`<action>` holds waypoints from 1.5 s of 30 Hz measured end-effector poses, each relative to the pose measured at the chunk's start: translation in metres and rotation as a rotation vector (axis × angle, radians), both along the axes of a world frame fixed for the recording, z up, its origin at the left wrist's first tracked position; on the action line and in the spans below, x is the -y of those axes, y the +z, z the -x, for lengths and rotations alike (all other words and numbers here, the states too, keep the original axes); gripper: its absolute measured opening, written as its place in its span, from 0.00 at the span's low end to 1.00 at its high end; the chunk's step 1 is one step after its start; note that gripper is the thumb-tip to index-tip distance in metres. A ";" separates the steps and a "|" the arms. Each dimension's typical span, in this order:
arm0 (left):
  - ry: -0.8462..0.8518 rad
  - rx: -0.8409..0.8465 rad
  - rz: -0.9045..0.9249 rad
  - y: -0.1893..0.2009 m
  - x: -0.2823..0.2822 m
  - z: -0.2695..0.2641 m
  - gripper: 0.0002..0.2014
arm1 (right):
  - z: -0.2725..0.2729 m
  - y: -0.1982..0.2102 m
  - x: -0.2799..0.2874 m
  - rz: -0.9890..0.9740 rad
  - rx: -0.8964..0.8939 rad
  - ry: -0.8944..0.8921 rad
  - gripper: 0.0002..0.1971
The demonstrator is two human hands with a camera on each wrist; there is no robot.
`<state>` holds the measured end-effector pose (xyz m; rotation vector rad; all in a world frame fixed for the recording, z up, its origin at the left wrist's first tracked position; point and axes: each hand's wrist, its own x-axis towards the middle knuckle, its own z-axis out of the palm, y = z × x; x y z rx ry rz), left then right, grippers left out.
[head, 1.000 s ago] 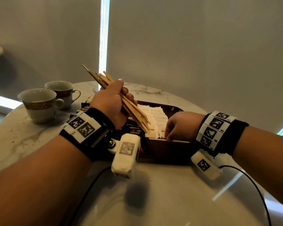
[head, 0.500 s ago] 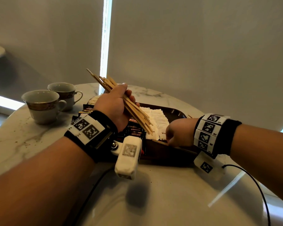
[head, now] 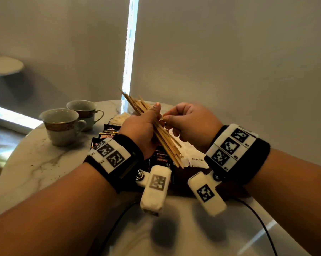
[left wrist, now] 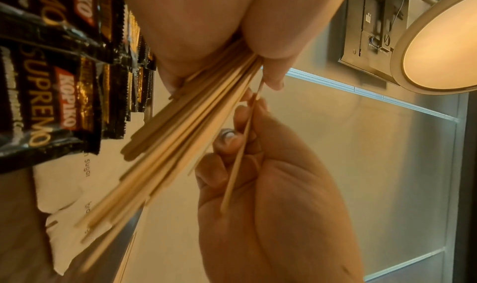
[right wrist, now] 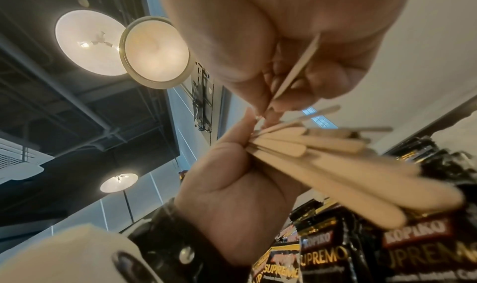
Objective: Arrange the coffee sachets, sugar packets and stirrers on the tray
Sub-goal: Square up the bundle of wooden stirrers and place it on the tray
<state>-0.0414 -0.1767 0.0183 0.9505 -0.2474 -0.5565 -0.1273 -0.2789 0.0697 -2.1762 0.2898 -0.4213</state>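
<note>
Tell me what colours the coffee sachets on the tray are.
Black coffee sachets with gold lettering and a red brand label; the left wrist view shows this best.

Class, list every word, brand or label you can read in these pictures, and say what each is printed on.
"KOPIKO": red band on the black coffee sachets.
"SUPREMO": gold letters on the same sachets.
"brown sugar": white sugar packets; partly cut off in both views that show it.
Small white print along the sachets' edges: too blurred to read.
Wrist-band markers: black-and-white code squares; their tiny digits are unreadable.
</note>
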 end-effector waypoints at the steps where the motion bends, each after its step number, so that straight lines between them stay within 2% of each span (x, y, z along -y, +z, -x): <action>1: 0.001 0.002 -0.007 0.001 0.000 0.000 0.23 | -0.002 -0.001 0.000 -0.008 0.009 0.001 0.04; 4: 0.019 0.008 -0.007 -0.001 -0.001 -0.006 0.14 | -0.003 -0.004 -0.001 -0.032 0.031 -0.011 0.02; 5: 0.032 0.002 0.004 0.000 -0.002 -0.008 0.12 | -0.004 -0.006 0.001 -0.043 0.026 -0.016 0.07; 8: 0.086 -0.045 0.073 0.002 -0.004 -0.013 0.09 | -0.001 -0.010 0.008 -0.037 -0.146 0.019 0.39; 9: 0.089 -0.057 0.102 0.003 -0.005 -0.013 0.09 | 0.000 -0.012 0.011 -0.070 -0.218 0.058 0.43; 11: 0.067 -0.049 0.127 0.006 -0.006 -0.010 0.08 | 0.002 -0.017 0.014 -0.165 -0.319 0.152 0.37; 13: 0.041 -0.003 0.121 0.005 -0.005 -0.005 0.08 | 0.004 -0.023 0.014 -0.169 -0.325 0.191 0.22; 15: 0.042 0.064 0.110 0.003 -0.003 0.000 0.07 | 0.005 -0.030 0.015 -0.196 -0.302 0.217 0.12; 18: 0.030 0.123 0.101 0.000 0.000 0.002 0.05 | 0.007 -0.034 0.020 -0.381 -0.299 0.276 0.08; 20: -0.050 0.115 0.117 -0.001 0.001 0.004 0.03 | 0.009 -0.036 0.024 -0.460 -0.280 0.297 0.09; 22: -0.107 0.105 0.124 0.000 0.001 0.007 0.03 | 0.011 -0.037 0.026 -0.508 -0.255 0.293 0.10; 25: -0.029 0.137 0.140 0.004 0.002 0.006 0.05 | 0.014 -0.039 0.027 -0.623 -0.209 0.229 0.22; 29: 0.164 0.196 0.239 0.017 -0.010 0.000 0.06 | 0.011 -0.034 0.035 -0.975 -0.161 0.087 0.46; 31: 0.195 0.228 0.270 0.021 -0.015 0.001 0.05 | 0.013 -0.030 0.037 -1.179 -0.153 0.111 0.53; 33: 0.147 0.270 0.244 0.020 -0.013 0.010 0.04 | 0.016 -0.028 0.030 -1.341 -0.116 0.199 0.56; 37: 0.031 0.305 0.158 0.011 0.000 0.030 0.03 | 0.020 -0.033 0.016 -1.593 0.047 0.486 0.57; 38: 0.025 0.306 0.161 0.010 0.001 0.031 0.03 | 0.019 -0.034 0.017 -1.593 0.053 0.483 0.57; 41: 0.061 0.329 0.151 0.006 0.002 0.026 0.03 | 0.015 -0.035 0.021 -1.484 0.011 0.317 0.58; 45: 0.040 0.367 0.100 0.002 0.008 0.029 0.06 | 0.019 -0.034 0.012 -1.631 0.093 0.543 0.55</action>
